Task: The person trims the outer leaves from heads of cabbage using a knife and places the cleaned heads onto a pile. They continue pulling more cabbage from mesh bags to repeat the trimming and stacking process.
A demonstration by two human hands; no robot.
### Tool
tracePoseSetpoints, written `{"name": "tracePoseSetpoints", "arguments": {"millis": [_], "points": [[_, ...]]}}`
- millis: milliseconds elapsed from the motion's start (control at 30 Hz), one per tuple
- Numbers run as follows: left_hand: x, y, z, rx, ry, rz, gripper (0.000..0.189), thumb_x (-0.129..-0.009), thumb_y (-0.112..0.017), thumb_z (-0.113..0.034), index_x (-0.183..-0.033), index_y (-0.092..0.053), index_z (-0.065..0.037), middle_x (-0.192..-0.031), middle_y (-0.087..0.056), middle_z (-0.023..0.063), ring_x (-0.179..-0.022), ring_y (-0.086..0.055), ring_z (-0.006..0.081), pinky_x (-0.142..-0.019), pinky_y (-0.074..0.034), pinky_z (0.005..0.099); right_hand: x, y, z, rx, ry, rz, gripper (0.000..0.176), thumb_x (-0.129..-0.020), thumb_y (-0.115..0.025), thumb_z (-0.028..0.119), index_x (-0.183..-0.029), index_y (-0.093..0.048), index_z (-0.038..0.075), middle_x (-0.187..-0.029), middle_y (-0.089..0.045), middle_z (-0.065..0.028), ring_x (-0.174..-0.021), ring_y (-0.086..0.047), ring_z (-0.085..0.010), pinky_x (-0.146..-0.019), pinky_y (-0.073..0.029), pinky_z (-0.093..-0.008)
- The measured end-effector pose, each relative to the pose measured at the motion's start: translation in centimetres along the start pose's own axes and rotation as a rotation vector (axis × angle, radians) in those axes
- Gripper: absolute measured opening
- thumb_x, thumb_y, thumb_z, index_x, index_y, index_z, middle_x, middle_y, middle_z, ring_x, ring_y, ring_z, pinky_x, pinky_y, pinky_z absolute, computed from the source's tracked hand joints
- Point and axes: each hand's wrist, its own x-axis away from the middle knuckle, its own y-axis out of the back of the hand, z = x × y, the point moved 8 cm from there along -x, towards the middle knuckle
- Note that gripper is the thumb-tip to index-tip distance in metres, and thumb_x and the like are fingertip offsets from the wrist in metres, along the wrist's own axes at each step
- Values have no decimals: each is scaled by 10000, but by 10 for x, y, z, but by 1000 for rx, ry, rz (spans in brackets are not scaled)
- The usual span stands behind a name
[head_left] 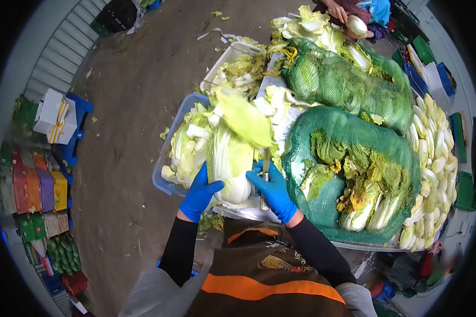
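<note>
A napa cabbage [231, 166] with a white base and pale green leaves is between my gloved hands, base towards me. My left hand [200, 193] supports its left side, thumb on the near end. With my right hand [274, 191] I grip a knife [264, 201], its blade pointing away from me, while the thumb rests against the cabbage's right side. One loose yellow-green leaf [243, 117] sticks up over the cabbage top. Just left and beyond is a clear blue-rimmed bin [161, 165] full of trimmed leaves [188, 140].
An opened green net sack [301, 124] of untrimmed cabbages lies to the right, with a fuller sack [349, 74] behind it. Cleaned cabbages [433, 169] are piled at the far right. A white basket [211, 74] holds leaf waste. Another person's hands [337, 10] hold a cabbage at the back.
</note>
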Motion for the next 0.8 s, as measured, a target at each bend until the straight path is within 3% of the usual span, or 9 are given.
{"name": "tracePoseSetpoints", "arguments": {"millis": [100,167,233,300,500,567,600,700,800], "points": [[-1,1,11,20,200,-47,568,-887,-603,-115,-1395,-373,-2,-1333,-499,120,-1220,-501,217,-1037,-404,378,-13,-1,-13,62,-17,45,326,-829,-736,227,-1061,-590,51,-823,-569,29,-610,-514,-50,-542,-444,-206],[3,0,27,156,292,-11,582,-923,-598,-235,-1410,-360,-21,-1358,-482,125,-1236,-492,227,-1043,-401,394,-22,10,-21,19,-135,39,365,-821,-745,281,-1045,-592,36,-754,-558,25,-560,-504,-57,-521,-433,-205],[17,-14,50,719,405,-33,590,-955,-541,-367,-1411,-366,-36,-1375,-474,131,-1246,-487,241,-1050,-397,411,-19,20,-44,13,-415,75,385,-787,-776,316,-972,-609,23,-775,-575,5,-580,-506,-52,-494,-426,-215],[25,-16,65,694,373,-39,612,-963,-488,-443,-1414,-363,-49,-1391,-462,136,-1248,-486,246,-1054,-395,423,-9,17,-50,-65,-456,153,427,-777,-781,341,-964,-604,0,-749,-575,0,-571,-509,-57,-486,-421,-215],[20,-17,69,435,386,-14,567,-950,-558,-348,-1373,-408,-2,-1326,-515,122,-1206,-514,210,-1021,-417,372,5,47,-17,12,-186,-114,478,-751,-813,256,-1075,-558,12,-829,-554,15,-580,-510,-60,-486,-433,-213],[16,-24,49,-90,266,6,519,-900,-638,-197,-1333,-445,15,-1267,-549,100,-1153,-536,176,-980,-432,326,4,44,-19,62,-192,-96,489,-739,-821,216,-1104,-553,32,-853,-548,18,-585,-513,-61,-494,-445,-212],[16,-17,59,25,310,-42,511,-843,-679,-98,-1300,-476,10,-1220,-570,82,-1097,-556,159,-948,-443,301,6,40,-19,49,-171,-92,472,-748,-813,216,-1110,-559,52,-829,-544,21,-587,-516,-62,-493,-443,-209],[19,-12,74,108,237,-186,507,-847,-683,-121,-1293,-481,12,-1217,-573,82,-1078,-570,167,-942,-451,305,1,40,-29,59,-167,-96,425,-767,-764,209,-1122,-569,81,-733,-543,-6,-585,-528,-90,-507,-455,-245],[26,-15,75,69,260,-195,519,-873,-661,-155,-1318,-454,14,-1234,-565,90,-1094,-566,172,-952,-449,313,-3,39,-14,542,70,-191,353,-779,-656,153,-1105,-573,46,-683,-572,-38,-598,-525,-77,-525,-436,-256]]}}
